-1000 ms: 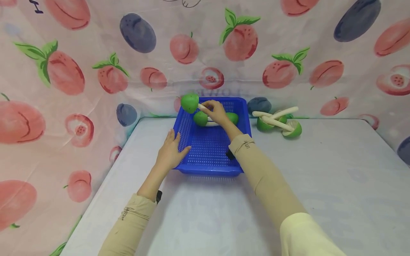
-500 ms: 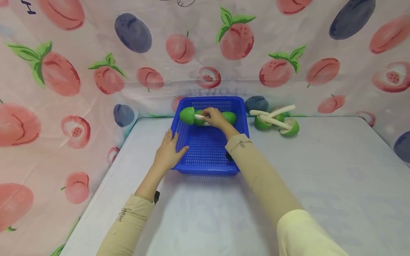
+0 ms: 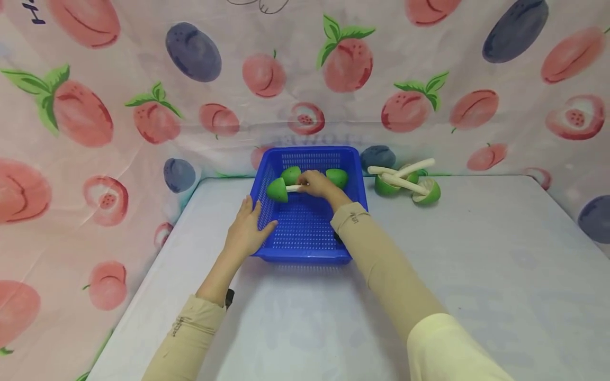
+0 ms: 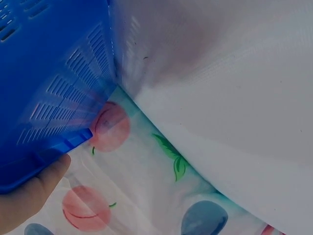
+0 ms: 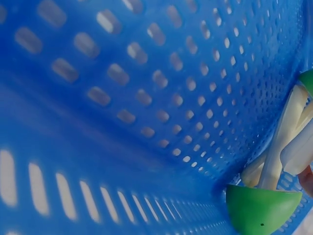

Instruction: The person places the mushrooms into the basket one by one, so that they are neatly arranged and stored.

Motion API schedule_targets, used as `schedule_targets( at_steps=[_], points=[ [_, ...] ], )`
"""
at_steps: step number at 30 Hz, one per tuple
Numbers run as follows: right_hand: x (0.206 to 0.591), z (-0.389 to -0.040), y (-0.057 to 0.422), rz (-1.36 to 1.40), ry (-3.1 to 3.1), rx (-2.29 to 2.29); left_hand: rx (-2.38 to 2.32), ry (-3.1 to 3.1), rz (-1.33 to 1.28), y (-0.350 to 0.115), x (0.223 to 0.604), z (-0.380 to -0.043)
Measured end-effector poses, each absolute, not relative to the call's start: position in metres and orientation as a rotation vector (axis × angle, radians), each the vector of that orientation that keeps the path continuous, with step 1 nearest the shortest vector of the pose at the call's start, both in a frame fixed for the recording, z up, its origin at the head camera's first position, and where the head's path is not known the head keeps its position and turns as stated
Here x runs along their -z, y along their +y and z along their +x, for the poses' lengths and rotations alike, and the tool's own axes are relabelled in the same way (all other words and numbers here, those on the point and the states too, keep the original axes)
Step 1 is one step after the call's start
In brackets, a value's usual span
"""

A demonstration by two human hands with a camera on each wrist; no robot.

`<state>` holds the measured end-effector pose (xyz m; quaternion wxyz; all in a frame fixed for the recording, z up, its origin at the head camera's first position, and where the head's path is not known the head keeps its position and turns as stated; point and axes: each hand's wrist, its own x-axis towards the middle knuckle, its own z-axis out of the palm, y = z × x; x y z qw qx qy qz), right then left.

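Right grip (image 3: 316, 185) on stem (image 3: 293, 188) (green-capped)

Counted 6 mushrooms (image 3: 277, 190), 1 basket (image 3: 305, 255), 1 left hand (image 3: 244, 233), 1 right hand (image 3: 318, 185).
Split 3 in basket, 3 on 1 table (image 3: 500, 254). Got 6 green caps (image 3: 431, 198): 3 in, 3 out, 1 outside mostly hidden. Got 3 stems (image 3: 409, 184) outside. Plus 1 printed cloth (image 3: 286, 26).

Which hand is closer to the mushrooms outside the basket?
Right. The right hand is inside the basket, left of those mushrooms; the left hand is farther away, at the basket's left edge.
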<state>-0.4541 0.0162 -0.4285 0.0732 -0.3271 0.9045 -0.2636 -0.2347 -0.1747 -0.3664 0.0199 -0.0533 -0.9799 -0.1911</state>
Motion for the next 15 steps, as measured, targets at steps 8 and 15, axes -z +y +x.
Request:
schedule_targets(
  at_steps=[8, 15],
  points=[
    [0.495, -0.515, 0.010, -1.011, 2.817, 0.582, 0.605, -3.028, -0.167, -0.177, 0.369, -0.235],
    [0.498, -0.516, 0.014, -0.978, 2.829, 0.551, 0.610, -3.024, -0.172, -0.177, 0.368, -0.236]
  ],
)
